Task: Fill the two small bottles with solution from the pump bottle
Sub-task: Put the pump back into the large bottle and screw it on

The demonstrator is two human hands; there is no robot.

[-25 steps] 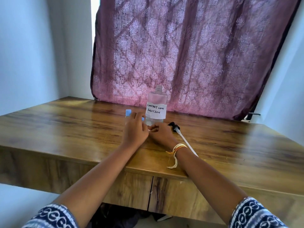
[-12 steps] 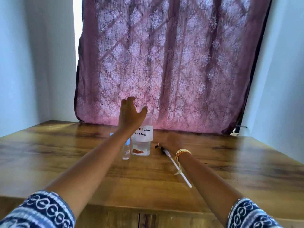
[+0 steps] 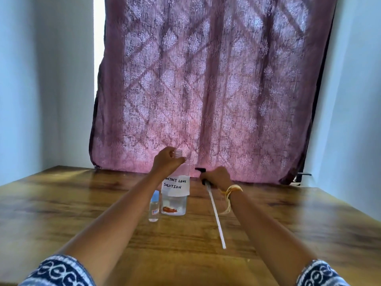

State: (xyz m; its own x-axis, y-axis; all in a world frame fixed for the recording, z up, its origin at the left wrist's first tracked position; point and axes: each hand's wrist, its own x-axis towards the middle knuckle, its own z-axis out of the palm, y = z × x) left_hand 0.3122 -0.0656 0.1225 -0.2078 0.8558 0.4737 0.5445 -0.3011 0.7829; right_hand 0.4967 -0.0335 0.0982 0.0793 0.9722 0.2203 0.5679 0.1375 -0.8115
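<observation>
One small bottle stood capped on the table, touching the uncapped pump bottle; I couldn't see the second. Left hand gripped the big bottle's shoulder; right hand clasped the pump head, its tube trailing. Swinging that tube might topple the small bottle. Open table lay on both sides.
</observation>
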